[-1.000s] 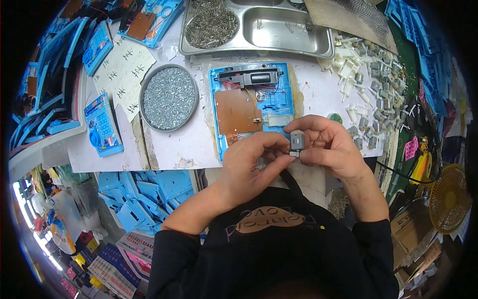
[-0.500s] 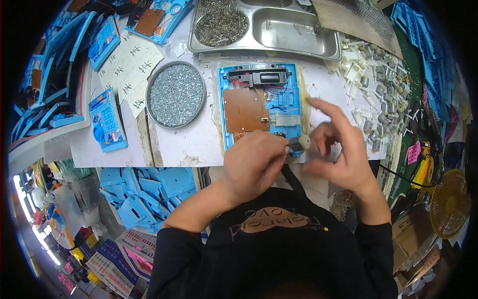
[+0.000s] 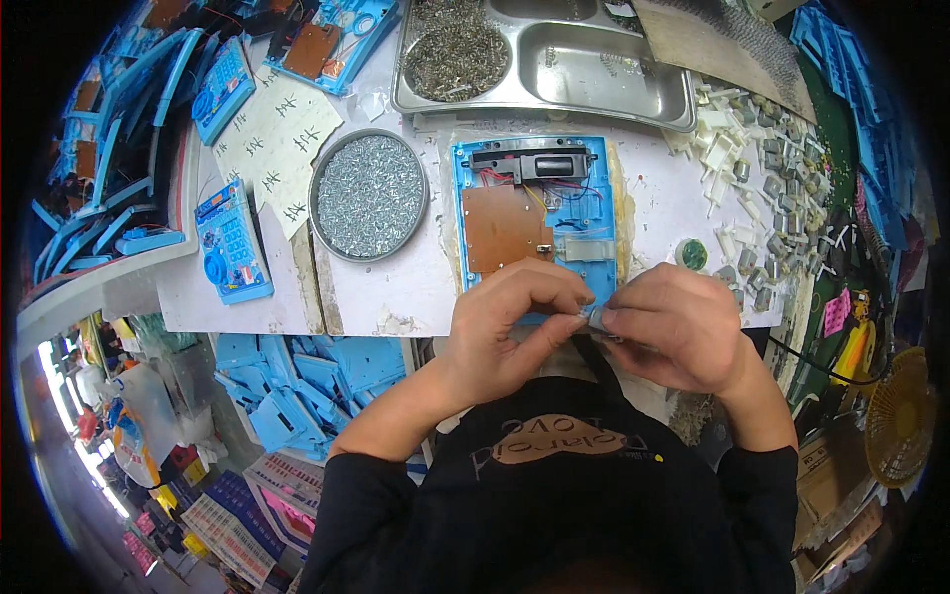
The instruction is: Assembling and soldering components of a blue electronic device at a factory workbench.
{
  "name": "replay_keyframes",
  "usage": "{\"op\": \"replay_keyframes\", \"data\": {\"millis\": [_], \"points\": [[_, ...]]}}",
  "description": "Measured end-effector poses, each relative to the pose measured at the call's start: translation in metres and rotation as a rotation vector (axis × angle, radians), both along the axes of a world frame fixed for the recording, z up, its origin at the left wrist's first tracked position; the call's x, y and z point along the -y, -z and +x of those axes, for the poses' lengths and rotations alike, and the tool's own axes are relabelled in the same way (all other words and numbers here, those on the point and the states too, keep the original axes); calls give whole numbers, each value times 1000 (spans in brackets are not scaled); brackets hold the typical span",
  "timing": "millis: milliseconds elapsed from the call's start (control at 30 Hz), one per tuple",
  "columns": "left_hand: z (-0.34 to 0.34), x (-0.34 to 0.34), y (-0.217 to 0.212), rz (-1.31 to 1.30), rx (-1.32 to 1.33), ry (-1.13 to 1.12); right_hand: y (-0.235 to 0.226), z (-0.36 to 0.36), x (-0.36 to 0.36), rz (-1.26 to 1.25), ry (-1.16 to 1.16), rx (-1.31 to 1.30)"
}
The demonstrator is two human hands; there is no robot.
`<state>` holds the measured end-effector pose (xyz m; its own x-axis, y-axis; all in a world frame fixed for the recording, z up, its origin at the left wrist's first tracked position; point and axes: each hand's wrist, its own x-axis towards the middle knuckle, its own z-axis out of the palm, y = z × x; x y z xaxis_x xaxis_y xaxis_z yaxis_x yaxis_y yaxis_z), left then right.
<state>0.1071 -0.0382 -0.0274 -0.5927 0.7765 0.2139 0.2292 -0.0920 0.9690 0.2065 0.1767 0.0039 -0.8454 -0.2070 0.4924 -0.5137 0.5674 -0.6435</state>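
My left hand (image 3: 517,319) and my right hand (image 3: 681,325) meet just above the near edge of the table. Both have their fingertips pinched on a small grey part (image 3: 596,317), mostly covered by the fingers. Just beyond them lies an open blue plastic casing (image 3: 608,249), inner side up. Inside it are a brown circuit board (image 3: 507,226), a black housing (image 3: 539,163) along the far end, thin coloured wires and a clear plastic piece (image 3: 586,248). My fingers cover the casing's near end.
A round tray of silvery screws (image 3: 368,195) stands left of the casing. Beyond it is a steel compartment tray (image 3: 606,74). White plastic parts and grey blocks (image 3: 767,213) are heaped at right, near a green disc (image 3: 692,254). Blue shells (image 3: 297,386) fill a container below the table's left side.
My right hand, spread apart before, has come in to pinch at the part beside my left fingers. The grey block with a pale round end is now mostly covered. The view has shifted slightly.
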Motion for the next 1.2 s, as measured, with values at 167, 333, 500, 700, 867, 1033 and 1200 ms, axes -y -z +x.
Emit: {"op": "replay_keyframes", "data": {"millis": [167, 333, 500, 700, 867, 1033, 1200], "points": [[-4, -1, -4, 2, -364, -18, 4, 1, -1, 35, -13, -41], [-4, 2, -1, -22, -370, -65, 5, 4, -3, 32, 19, 10], [-8, -2, -1, -61, -193, -52, 14, 8, -6, 22, 91, 19], [-35, -20, -8, -221, -466, -32, 17, 10, -21, 2, 176, 7], [-32, -45, -3, -386, -865, -147, 16, 9, -36, -32, 288, -60], [-39, -33, 9, -255, -898, -7, 18, 3, -35, -50, 392, 58], [-34, 6, 8, -318, -874, -92, 31, -22, -24, -2, 338, 193]]}}
